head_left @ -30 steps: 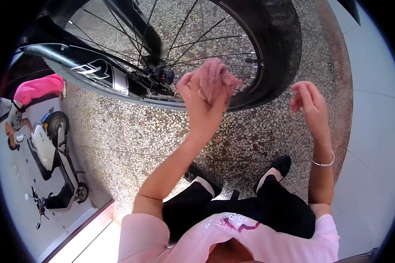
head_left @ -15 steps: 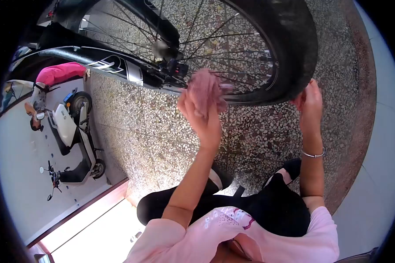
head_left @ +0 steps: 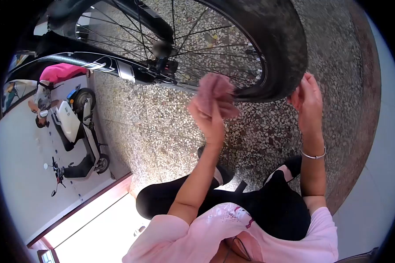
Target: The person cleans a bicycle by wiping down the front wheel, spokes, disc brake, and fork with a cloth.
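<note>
A pink cloth (head_left: 216, 94) is bunched in my left hand (head_left: 207, 120), just below the spokes and the lower rim of a bicycle wheel. My right hand (head_left: 309, 101) is at the outer edge of the black tyre (head_left: 281, 44), its bent fingers against the tread; the tyre partly hides the fingertips. The wheel's hub (head_left: 163, 65) sits between the dark fork legs (head_left: 105, 65), up and to the left of the cloth. A bracelet (head_left: 314, 156) is round my right wrist.
Speckled stone floor (head_left: 162, 118) lies under the wheel. At the left, a white scooter (head_left: 70, 122) stands near a person in pink trousers (head_left: 59, 73). My bent legs (head_left: 267, 206) are below my hands. A reddish border strip (head_left: 366, 87) curves along the right.
My left hand has moved right with the cloth, away from the hub. The wheel has shifted slightly left in view. My right hand stays near the tyre's edge.
</note>
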`<state>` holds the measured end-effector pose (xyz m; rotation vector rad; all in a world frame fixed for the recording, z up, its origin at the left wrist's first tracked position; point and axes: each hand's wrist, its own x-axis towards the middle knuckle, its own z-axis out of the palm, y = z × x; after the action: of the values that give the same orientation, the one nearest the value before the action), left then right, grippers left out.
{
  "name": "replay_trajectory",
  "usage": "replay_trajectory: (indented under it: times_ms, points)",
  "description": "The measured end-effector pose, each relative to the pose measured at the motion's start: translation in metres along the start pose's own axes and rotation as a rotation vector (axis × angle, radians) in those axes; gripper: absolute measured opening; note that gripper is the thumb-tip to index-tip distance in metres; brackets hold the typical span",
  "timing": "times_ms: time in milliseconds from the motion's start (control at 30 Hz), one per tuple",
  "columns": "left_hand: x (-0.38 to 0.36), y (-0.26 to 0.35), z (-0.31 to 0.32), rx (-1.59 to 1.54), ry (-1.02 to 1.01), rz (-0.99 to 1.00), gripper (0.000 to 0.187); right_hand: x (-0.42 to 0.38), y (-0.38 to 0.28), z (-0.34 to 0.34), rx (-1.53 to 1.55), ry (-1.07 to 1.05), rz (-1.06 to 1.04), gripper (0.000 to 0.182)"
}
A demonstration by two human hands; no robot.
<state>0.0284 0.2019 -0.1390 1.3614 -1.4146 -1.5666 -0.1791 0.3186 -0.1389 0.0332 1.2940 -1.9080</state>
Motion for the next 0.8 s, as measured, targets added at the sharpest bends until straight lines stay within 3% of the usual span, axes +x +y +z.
replay_trajectory:
  times_ms: [67, 167, 333, 367, 433, 500, 600, 633, 733, 800]
  points:
    - [0.028, 0.007, -0.008, 0.844, 0.234, 0.836, 0.031, -0.003, -0.001, -0.001, -0.024, -0.012, 0.004, 0.019]
    - [0.06, -0.012, -0.008, 0.968, 0.108, 0.965, 0.041, -0.003, -0.004, 0.002, -0.064, -0.038, -0.007, 0.021]
    - [0.041, -0.016, -0.02, 0.931, -0.155, 0.834, 0.043, -0.009, -0.008, 0.0, -0.061, -0.05, -0.012, 0.02]
    - [0.034, -0.025, -0.026, 0.893, -0.466, 0.47, 0.042, -0.009, -0.007, -0.001, -0.065, -0.046, 0.001, 0.02]
    - [0.022, -0.037, -0.03, 0.826, -0.767, 0.104, 0.041, -0.01, -0.008, -0.003, -0.068, -0.033, 0.0, 0.019]
    - [0.003, -0.014, -0.01, 1.07, -0.871, 0.118, 0.035, -0.017, -0.007, -0.007, -0.126, -0.037, 0.009, 0.019]
    - [-0.011, 0.007, 0.018, 1.047, -1.072, 0.177, 0.03, -0.02, 0.013, -0.03, -0.072, -0.064, 0.042, 0.015]
    - [-0.016, 0.033, 0.038, 1.055, -1.173, 0.118, 0.048, -0.024, 0.013, -0.031, -0.102, 0.017, 0.086, 0.016]
    - [-0.024, 0.057, 0.071, 1.086, -1.29, 0.198, 0.05, -0.032, 0.031, -0.051, -0.06, -0.069, 0.092, 0.018]
    - [-0.025, 0.069, 0.084, 1.08, -1.212, 0.284, 0.051, -0.043, 0.026, -0.045, -0.07, -0.083, 0.108, 0.023]
